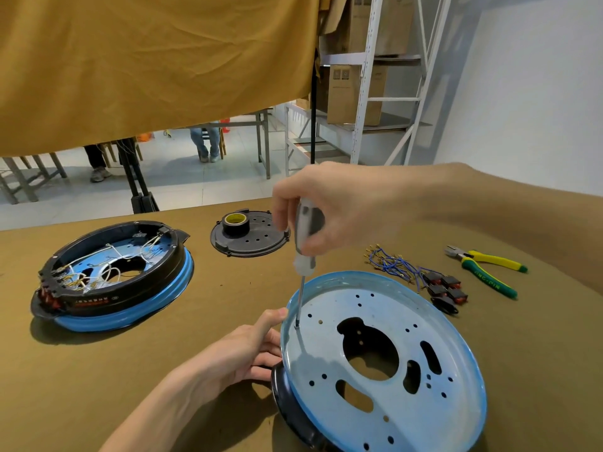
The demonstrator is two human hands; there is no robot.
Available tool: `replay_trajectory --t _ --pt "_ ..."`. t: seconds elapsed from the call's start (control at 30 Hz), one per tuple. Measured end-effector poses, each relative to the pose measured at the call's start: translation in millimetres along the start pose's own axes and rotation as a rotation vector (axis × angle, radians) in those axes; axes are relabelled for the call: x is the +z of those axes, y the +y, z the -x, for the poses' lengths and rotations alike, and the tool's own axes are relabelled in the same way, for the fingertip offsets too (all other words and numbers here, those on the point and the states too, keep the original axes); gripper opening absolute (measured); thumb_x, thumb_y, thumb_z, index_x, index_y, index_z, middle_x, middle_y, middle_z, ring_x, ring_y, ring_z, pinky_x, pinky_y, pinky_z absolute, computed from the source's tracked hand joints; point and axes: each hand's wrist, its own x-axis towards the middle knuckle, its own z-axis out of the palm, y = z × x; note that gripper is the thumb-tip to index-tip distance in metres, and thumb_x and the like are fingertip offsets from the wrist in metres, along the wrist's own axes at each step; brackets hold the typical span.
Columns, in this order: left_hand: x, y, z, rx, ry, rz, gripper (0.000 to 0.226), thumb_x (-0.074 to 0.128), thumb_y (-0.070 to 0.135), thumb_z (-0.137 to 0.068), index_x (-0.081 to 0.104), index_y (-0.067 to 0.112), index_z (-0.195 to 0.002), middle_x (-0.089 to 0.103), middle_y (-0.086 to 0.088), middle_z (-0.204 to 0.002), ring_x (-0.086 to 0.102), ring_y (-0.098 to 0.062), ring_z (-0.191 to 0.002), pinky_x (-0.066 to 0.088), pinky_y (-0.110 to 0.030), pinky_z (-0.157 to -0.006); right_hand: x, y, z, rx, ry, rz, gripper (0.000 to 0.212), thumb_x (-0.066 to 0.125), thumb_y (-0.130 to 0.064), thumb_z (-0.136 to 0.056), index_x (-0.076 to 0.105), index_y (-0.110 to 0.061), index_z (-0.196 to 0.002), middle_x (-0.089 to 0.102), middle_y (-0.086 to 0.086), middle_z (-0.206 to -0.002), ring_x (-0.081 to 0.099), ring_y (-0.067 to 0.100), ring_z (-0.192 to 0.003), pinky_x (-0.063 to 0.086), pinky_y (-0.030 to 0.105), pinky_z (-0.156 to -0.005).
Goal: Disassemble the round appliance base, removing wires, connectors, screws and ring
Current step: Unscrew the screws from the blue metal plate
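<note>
On the counter (98, 370), the stripped round base (385, 360) lies nearest, at the front right, tilted with its left edge raised. The left hand (248, 350) holds that left edge from outside; the right hand (329, 207) is above it, holding a screwdriver (305, 246) upright, tip down on the plate just inside the left rim. Well to the left, farther back, sits a second base (114, 275) with wires inside. Behind the stripped base lies a cover plate (257, 243) with a tape roll (235, 221) on it. Right of the screwdriver lies a bundle of wires (388, 262), switches (445, 288) beside it, then pliers (486, 269) farthest right.
</note>
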Motion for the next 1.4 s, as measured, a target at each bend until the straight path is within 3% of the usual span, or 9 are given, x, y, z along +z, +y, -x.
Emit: replay_trajectory --t 0.2,0.43,0.57,0.8,0.97,1.07,1.17,1.3,1.4 --pt "-1.2 -2.1 -2.3 0.002 0.002 0.015 0.092 0.060 0.074 -0.073 0.068 -0.002 -0.125 0.074 -0.007 -0.087 0.067 -0.015 -0.072 0.058 -0.026 -0.073 10.1 2.0 0.4 0.120 0.119 0.365 0.052 0.055 -0.074 -0.087 0.055 -0.025 -0.106 0.058 -0.004 -0.079 0.060 0.017 -0.071 0.043 0.032 -0.051" --pt "-2.2 -2.8 -3.8 0.013 -0.017 0.026 0.101 0.063 0.077 -0.062 0.069 -0.001 -0.125 0.075 -0.010 -0.094 0.068 -0.018 -0.078 0.059 -0.027 -0.074 -0.9 1.3 0.9 -0.057 0.012 -0.103 0.037 0.086 -0.029 -0.078 0.063 -0.031 -0.108 0.065 -0.012 -0.089 0.066 0.004 -0.076 0.055 0.025 -0.063" --pt "-3.4 -4.6 -5.3 0.019 -0.007 0.038 0.103 0.067 0.080 -0.067 0.067 -0.003 -0.127 0.074 -0.009 -0.093 0.067 -0.017 -0.075 0.058 -0.026 -0.071 9.4 -2.3 -1.9 0.077 0.153 0.240 0.049 0.058 -0.072 -0.088 0.056 -0.026 -0.106 0.061 -0.006 -0.071 0.060 0.012 -0.065 0.040 0.032 -0.050" --pt "-5.3 -6.3 -8.5 0.016 -0.016 0.033 0.106 0.073 0.082 -0.060 0.069 -0.002 -0.125 0.075 -0.013 -0.098 0.068 -0.020 -0.080 0.059 -0.027 -0.071 -10.8 -1.1 1.1 0.048 -0.117 -0.113 0.035 0.079 -0.028 -0.084 0.058 -0.035 -0.111 0.069 -0.011 -0.093 0.068 0.008 -0.079 0.055 0.028 -0.062" --pt "-6.5 -7.0 -9.7 0.013 -0.019 0.021 0.101 0.066 0.078 -0.057 0.070 -0.002 -0.118 0.071 -0.003 -0.078 0.065 -0.013 -0.063 0.055 -0.024 -0.063 8.1 -3.0 1.3 0.174 0.120 0.404 0.050 0.049 -0.072 -0.093 0.054 -0.023 -0.102 0.059 -0.003 -0.075 0.059 0.017 -0.066 0.037 0.031 -0.049" --pt "-7.3 -8.2 -11.2 0.016 -0.019 0.023 0.103 0.067 0.078 -0.057 0.069 -0.003 -0.120 0.072 -0.005 -0.082 0.066 -0.013 -0.065 0.056 -0.024 -0.063 5.6 -2.6 1.0 0.082 0.072 0.123 0.022 0.070 -0.043 -0.092 0.063 -0.025 -0.103 0.063 -0.008 -0.078 0.063 0.010 -0.069 0.043 0.025 -0.053" --pt "-8.4 -9.4 -12.0 0.016 -0.018 0.026 0.105 0.067 0.079 -0.058 0.069 -0.003 -0.123 0.075 -0.008 -0.089 0.068 -0.015 -0.070 0.057 -0.025 -0.065 -4.1 -3.5 6.1 -0.012 -0.048 -0.104 0.040 0.083 -0.020 -0.081 0.060 -0.027 -0.113 0.066 -0.008 -0.093 0.065 0.001 -0.072 0.049 0.017 -0.057" --pt "-8.5 -9.0 -12.4 0.005 -0.016 0.004 0.103 0.071 0.082 -0.062 0.070 -0.002 -0.123 0.075 -0.008 -0.089 0.070 -0.015 -0.071 0.057 -0.026 -0.066 13.8 -2.7 5.2 0.058 0.160 0.389 0.049 0.066 -0.065 -0.087 0.055 -0.023 -0.110 0.058 -0.004 -0.082 0.062 0.021 -0.077 0.047 0.033 -0.056" --pt "-7.2 -7.0 -10.8 0.005 -0.021 0.001 0.097 0.065 0.077 -0.066 0.069 -0.002 -0.122 0.074 -0.006 -0.084 0.069 -0.014 -0.068 0.056 -0.025 -0.063 14.2 4.3 7.3 0.077 0.272 0.309 0.043 0.066 -0.065 -0.087 0.065 -0.022 -0.093 0.063 -0.005 -0.074 0.063 0.015 -0.070 0.044 0.026 -0.050"
